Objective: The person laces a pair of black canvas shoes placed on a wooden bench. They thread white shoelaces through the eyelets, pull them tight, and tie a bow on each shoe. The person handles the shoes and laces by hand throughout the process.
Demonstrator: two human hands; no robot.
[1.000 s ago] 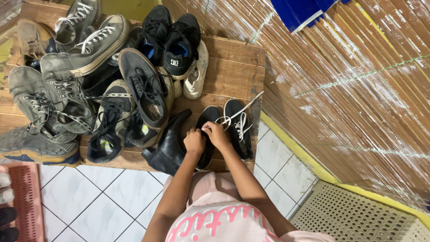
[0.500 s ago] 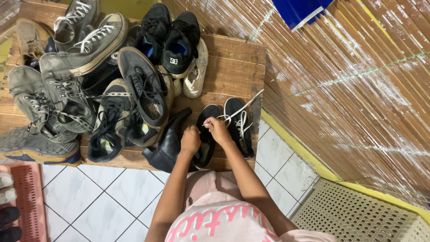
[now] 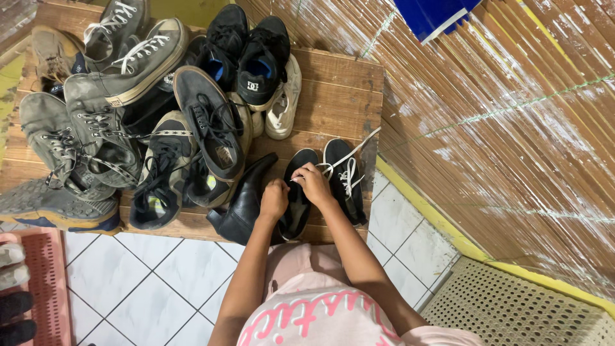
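The black sneaker [image 3: 300, 192] you are working on lies toe away from you at the near right part of the wooden platform [image 3: 333, 90], with its twin, a black sneaker with white laces [image 3: 343, 176], just beside it on the right. Your left hand [image 3: 274, 200] rests on the near end of the shoe, fingers curled together into a loose fist against it. Your right hand [image 3: 314, 182] sits over the middle of the same shoe, fingers pinched together on a white lace [image 3: 323, 168] (exactly which strand, you cannot tell from here). A loose lace end [image 3: 362, 142] runs from the twin up toward the platform's right edge.

Touching the shoe on the left is a black ankle boot [image 3: 246, 198], lying on its side. Beyond it the platform carries a heap of footwear: a grey-black laced sneaker [image 3: 208, 122] sloped across the pile, a grey canvas high-top [image 3: 122, 74], worn grey boots [image 3: 70, 147], and a pair of black skate shoes [image 3: 259, 54] at the far edge, with a white sneaker [image 3: 282, 96] beside them. Below the platform is white tiled floor [image 3: 147, 282], and a reed mat wall [image 3: 500, 115] stands to the right.
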